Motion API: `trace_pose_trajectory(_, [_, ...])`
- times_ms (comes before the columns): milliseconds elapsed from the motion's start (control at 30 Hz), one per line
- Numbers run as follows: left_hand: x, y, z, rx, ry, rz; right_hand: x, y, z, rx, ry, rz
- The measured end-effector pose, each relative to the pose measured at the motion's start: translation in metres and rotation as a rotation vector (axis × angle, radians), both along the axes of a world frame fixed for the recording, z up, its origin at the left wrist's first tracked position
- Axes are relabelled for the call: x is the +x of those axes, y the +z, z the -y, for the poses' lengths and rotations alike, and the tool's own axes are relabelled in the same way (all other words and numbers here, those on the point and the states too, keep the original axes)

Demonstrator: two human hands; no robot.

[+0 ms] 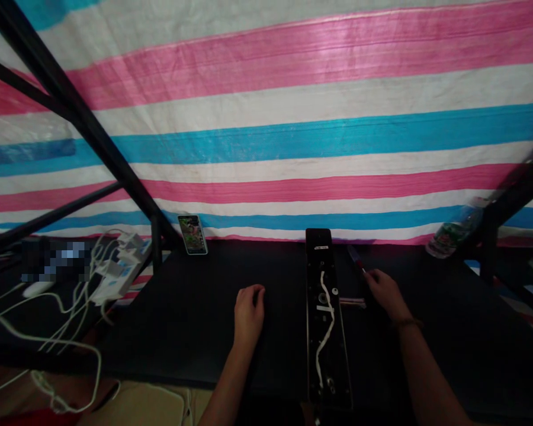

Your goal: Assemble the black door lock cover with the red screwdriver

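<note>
A long black panel [327,319] lies lengthwise on the dark table [182,319], with a white cable running down its middle and a small white round part on it. My left hand [249,310] rests on the table left of the panel, its fingers curled under; nothing shows in it. My right hand [384,291] is just right of the panel, fingers pinched on the handle of a slim dark tool [356,258] that points away from me. A second thin tool [352,302] lies between the panel and my right hand.
A phone [192,234] with a lit screen leans against the striped pink, blue and white tarp [293,130]. White power strips and chargers [119,266] with tangled cables sit at the left. Black frame bars [71,106] cross the left. A plastic bottle [453,232] lies at the right.
</note>
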State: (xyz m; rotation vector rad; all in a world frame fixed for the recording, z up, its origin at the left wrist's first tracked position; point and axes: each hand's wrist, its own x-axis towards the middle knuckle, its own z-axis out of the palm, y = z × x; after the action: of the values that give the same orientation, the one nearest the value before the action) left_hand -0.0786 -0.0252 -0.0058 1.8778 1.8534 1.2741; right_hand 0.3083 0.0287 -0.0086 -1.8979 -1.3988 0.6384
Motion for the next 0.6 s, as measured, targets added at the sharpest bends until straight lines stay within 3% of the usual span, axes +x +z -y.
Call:
trace_pose_trajectory(100, [-0.003,0.003,0.001,0.047,0.075,0.110,0.012,0.010,0.006,0.194,-0.130,-0.451])
trace_pose_trajectory(200, [-0.005,0.012,0.004,0.009,0.067,0.229,0.008,0.031,0.022,0.430,-0.302,-0.960])
trace_pose_trajectory(300, [0.001,0.027,0.013,-0.069,0.062,0.445,-0.015,0.056,0.055,0.541,-0.381,-1.215])
trace_pose_trajectory(433, [0.032,0.046,0.035,-0.189,0.069,0.960,-0.070,0.075,0.111,0.413,-0.204,-1.297])
trace_pose_trajectory(600, [0.075,0.064,0.061,-0.296,-0.055,1.526,-0.127,0.078,0.157,0.300,0.105,-1.305])
